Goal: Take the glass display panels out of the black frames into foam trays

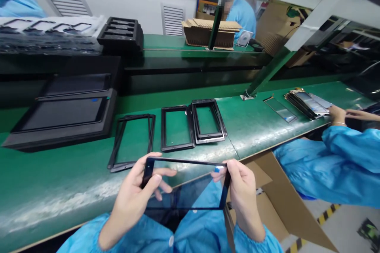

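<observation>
Between my two hands a clear glass panel with a black border point(187, 184) is held over the front edge of the bench. My left hand point(139, 189) grips its left end, with the thumb on the near face and fingers showing through the glass. At the right end, my right hand point(240, 187) pinches the upper corner beside a small blue tab point(218, 169). Just beyond lie black rectangular frames in small stacks: a left stack point(112, 162), a middle frame point(163, 130) and a right stack point(208, 140).
Black foam trays point(59, 136) holding dark panels stand at the left. On the back shelf are a black tray point(121, 33) and cardboard dividers point(194, 35). A co-worker's hand point(337, 114) touches stacked panels point(304, 101) at the right. A cardboard box point(285, 193) sits below.
</observation>
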Demonstrator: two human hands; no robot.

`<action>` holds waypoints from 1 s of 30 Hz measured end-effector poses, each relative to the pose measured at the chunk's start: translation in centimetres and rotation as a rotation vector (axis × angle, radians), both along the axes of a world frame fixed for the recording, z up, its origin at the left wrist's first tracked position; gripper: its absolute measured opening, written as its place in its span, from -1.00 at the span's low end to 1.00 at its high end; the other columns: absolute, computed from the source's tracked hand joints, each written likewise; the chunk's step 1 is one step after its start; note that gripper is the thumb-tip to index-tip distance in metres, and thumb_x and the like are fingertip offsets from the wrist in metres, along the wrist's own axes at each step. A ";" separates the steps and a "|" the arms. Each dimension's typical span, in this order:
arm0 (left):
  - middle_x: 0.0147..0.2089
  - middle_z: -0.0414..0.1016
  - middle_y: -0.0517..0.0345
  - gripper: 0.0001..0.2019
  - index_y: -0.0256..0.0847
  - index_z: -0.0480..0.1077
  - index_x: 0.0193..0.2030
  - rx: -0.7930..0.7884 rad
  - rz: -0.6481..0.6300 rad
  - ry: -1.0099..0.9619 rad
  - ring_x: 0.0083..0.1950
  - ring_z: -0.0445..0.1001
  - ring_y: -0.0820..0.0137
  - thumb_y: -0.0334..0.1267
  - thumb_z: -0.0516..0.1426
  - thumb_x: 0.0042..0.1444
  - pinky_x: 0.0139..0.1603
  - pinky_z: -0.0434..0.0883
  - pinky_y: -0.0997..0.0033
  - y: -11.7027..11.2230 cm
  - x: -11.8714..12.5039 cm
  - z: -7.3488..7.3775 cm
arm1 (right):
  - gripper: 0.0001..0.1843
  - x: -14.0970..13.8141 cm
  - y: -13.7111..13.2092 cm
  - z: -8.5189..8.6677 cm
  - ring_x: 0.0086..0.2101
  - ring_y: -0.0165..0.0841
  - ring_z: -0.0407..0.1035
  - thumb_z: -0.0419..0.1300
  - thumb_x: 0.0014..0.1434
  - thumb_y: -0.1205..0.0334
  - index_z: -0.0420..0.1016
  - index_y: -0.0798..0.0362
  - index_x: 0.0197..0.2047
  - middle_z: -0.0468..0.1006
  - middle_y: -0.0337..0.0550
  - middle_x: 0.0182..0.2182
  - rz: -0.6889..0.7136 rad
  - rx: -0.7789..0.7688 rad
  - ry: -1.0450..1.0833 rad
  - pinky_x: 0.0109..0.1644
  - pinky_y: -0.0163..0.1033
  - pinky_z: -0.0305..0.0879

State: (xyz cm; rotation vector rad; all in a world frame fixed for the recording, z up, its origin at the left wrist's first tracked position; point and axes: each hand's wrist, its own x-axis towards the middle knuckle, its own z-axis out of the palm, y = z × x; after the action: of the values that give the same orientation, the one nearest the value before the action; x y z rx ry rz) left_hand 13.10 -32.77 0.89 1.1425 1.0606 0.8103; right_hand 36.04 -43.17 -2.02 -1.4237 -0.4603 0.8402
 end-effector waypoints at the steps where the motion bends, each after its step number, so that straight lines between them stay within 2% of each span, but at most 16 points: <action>1: -0.19 0.76 -0.04 -0.41 -0.15 0.28 0.24 -0.010 0.004 -0.003 -0.45 0.67 0.25 0.07 0.34 0.23 -0.53 0.52 0.41 -0.1 0.0 -0.1 | -0.56 -0.1 -0.1 0.0 -0.50 -0.11 0.66 0.30 0.35 -0.17 0.66 -0.01 -0.37 0.69 -0.13 -0.58 -0.014 0.007 -0.018 -0.38 -0.15 0.60; 4: -0.17 0.76 -0.05 -0.40 -0.15 0.26 0.27 -0.027 0.002 -0.009 -0.46 0.67 0.25 0.06 0.34 0.24 -0.53 0.52 0.40 -0.2 0.0 -0.5 | -0.52 -0.3 -0.3 0.1 -0.50 -0.13 0.67 0.25 0.37 -0.22 0.68 0.01 -0.33 0.70 -0.13 -0.57 -0.014 0.036 -0.015 -0.40 -0.16 0.60; 6: -0.16 0.76 -0.05 -0.43 -0.15 0.23 0.30 -0.014 -0.021 0.013 -0.46 0.66 0.27 0.05 0.28 0.31 -0.53 0.52 0.40 -0.1 -0.2 -0.9 | -0.54 -0.4 -0.4 0.2 -0.44 -0.10 0.70 0.28 0.35 -0.22 0.70 0.03 -0.12 0.73 -0.11 -0.53 0.028 0.044 -0.009 -0.32 -0.14 0.64; 8: 0.00 0.73 -0.13 -0.50 -0.13 0.22 0.34 0.071 -0.069 0.073 -0.34 0.71 0.23 0.00 0.19 0.40 -0.43 0.60 0.35 0.3 -0.6 -1.1 | -0.54 -0.5 -0.4 0.4 -0.42 -0.11 0.72 0.36 0.30 -0.16 0.66 0.04 0.03 0.74 -0.11 -0.52 0.059 0.032 -0.026 -0.27 -0.14 0.66; 10: 0.29 0.59 -0.21 -0.52 -0.10 0.22 0.41 0.293 -0.124 0.211 0.03 0.72 0.12 -0.08 0.16 0.44 -0.08 0.67 0.19 1.0 -0.9 -0.9 | -0.58 -0.7 -0.4 0.6 -0.45 -0.13 0.71 0.42 0.25 -0.10 0.65 0.03 0.01 0.73 -0.13 -0.55 0.057 0.013 -0.057 -0.28 -0.18 0.66; 12: 0.45 0.45 -0.12 -0.49 -0.05 0.28 0.45 0.625 -0.223 0.393 0.37 0.52 0.04 -0.17 0.19 0.41 0.36 0.48 -0.02 2.2 -1.1 -0.5 | -0.62 -1.0 -0.5 0.7 -0.48 -0.14 0.70 0.43 0.24 -0.10 0.65 0.03 -0.07 0.72 -0.11 -0.56 0.049 0.005 -0.083 -0.31 -0.21 0.65; 13: 0.44 0.48 -0.06 -0.50 -0.04 0.34 0.43 0.788 -0.296 0.472 0.42 0.46 0.03 -0.19 0.21 0.39 0.49 0.32 -0.10 2.8 -1.0 -0.2 | -0.63 -1.2 -0.5 0.7 -0.49 -0.15 0.70 0.43 0.24 -0.09 0.64 0.02 -0.08 0.73 -0.10 -0.55 0.051 0.005 -0.099 -0.33 -0.22 0.65; 14: 0.36 0.56 -0.01 -0.55 -0.04 0.42 0.38 0.922 -0.378 0.528 0.39 0.49 0.04 -0.20 0.22 0.38 0.54 0.23 -0.15 3.4 -0.9 0.1 | -0.64 -1.4 -0.5 0.7 -0.50 -0.16 0.70 0.43 0.24 -0.09 0.64 0.02 -0.09 0.75 -0.09 -0.53 0.057 0.002 -0.113 -0.34 -0.23 0.65; 15: 0.25 0.65 0.03 -0.63 -0.06 0.50 0.30 1.023 -0.463 0.550 0.29 0.58 0.06 -0.21 0.22 0.39 0.53 0.24 -0.15 3.9 -0.7 0.4 | -0.64 -1.5 -0.6 0.6 -0.50 -0.17 0.70 0.43 0.25 -0.08 0.64 0.03 -0.09 0.76 -0.07 -0.51 0.063 -0.002 -0.124 -0.36 -0.24 0.64; 16: 0.13 0.72 0.07 -0.70 -0.09 0.56 0.22 1.089 -0.541 0.547 0.17 0.66 0.11 -0.21 0.20 0.41 0.46 0.33 -0.09 4.4 -0.4 0.6 | -0.64 -1.6 -0.7 0.6 -0.51 -0.17 0.69 0.43 0.25 -0.08 0.63 0.03 -0.09 0.76 -0.05 -0.49 0.069 -0.008 -0.133 -0.38 -0.25 0.64; 18: -0.03 0.78 0.10 -0.76 -0.16 0.63 0.10 1.136 -0.627 0.508 -0.06 0.74 0.20 -0.23 0.15 0.46 0.17 0.56 0.15 5.1 0.2 0.8 | -0.64 -1.8 -0.8 0.5 -0.52 -0.17 0.69 0.43 0.26 -0.09 0.64 0.04 -0.10 0.77 -0.04 -0.47 0.072 -0.019 -0.138 -0.40 -0.26 0.63; 19: -0.07 0.79 0.10 -0.75 -0.18 0.64 0.07 1.139 -0.644 0.481 -0.12 0.75 0.23 -0.24 0.13 0.47 0.00 0.60 0.25 5.3 0.4 0.9 | -0.64 -1.9 -0.9 0.6 -0.52 -0.17 0.69 0.42 0.26 -0.09 0.64 0.04 -0.11 0.77 -0.03 -0.47 0.072 -0.023 -0.135 -0.40 -0.25 0.63; 21: -0.08 0.80 0.10 -0.75 -0.20 0.66 0.03 1.135 -0.648 0.440 -0.15 0.76 0.26 -0.26 0.12 0.48 -0.15 0.59 0.35 5.4 0.6 0.9 | -0.63 -1.9 -1.0 0.6 -0.52 -0.17 0.69 0.42 0.26 -0.10 0.64 0.04 -0.11 0.77 -0.02 -0.46 0.074 -0.021 -0.128 -0.40 -0.25 0.63; 25: -0.08 0.79 0.09 -0.71 -0.20 0.63 0.10 1.156 -0.657 0.489 -0.15 0.76 0.24 -0.24 0.08 0.50 -0.19 0.56 0.34 4.8 0.8 1.1 | -0.60 -1.8 -0.9 0.7 -0.54 -0.15 0.68 0.41 0.26 -0.14 0.65 0.05 -0.10 0.76 -0.03 -0.49 0.082 -0.023 -0.116 -0.41 -0.22 0.63; 28: -0.04 0.77 0.09 -0.66 -0.14 0.58 0.22 1.079 -0.741 0.589 -0.11 0.75 0.18 -0.20 0.05 0.51 -0.24 0.53 0.31 4.0 1.4 1.3 | -0.59 -2.1 -0.8 0.4 -0.54 -0.15 0.68 0.41 0.27 -0.14 0.67 0.06 -0.10 0.77 -0.01 -0.45 0.115 -0.032 -0.119 -0.42 -0.21 0.63; 30: -0.02 0.77 0.11 -0.65 -0.09 0.57 0.26 0.997 -0.790 0.584 -0.08 0.75 0.16 -0.18 0.04 0.51 -0.22 0.52 0.31 3.5 2.0 1.3 | -0.60 -2.4 -0.7 0.2 -0.52 -0.15 0.69 0.39 0.29 -0.12 0.68 0.06 -0.09 0.78 0.00 -0.41 0.156 -0.029 -0.126 -0.40 -0.19 0.64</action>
State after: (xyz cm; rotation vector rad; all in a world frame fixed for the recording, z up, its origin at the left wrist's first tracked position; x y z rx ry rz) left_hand 15.13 -29.28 2.20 2.5425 0.4927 0.3195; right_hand 33.62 -43.91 -1.85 -1.4868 -0.6641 0.8872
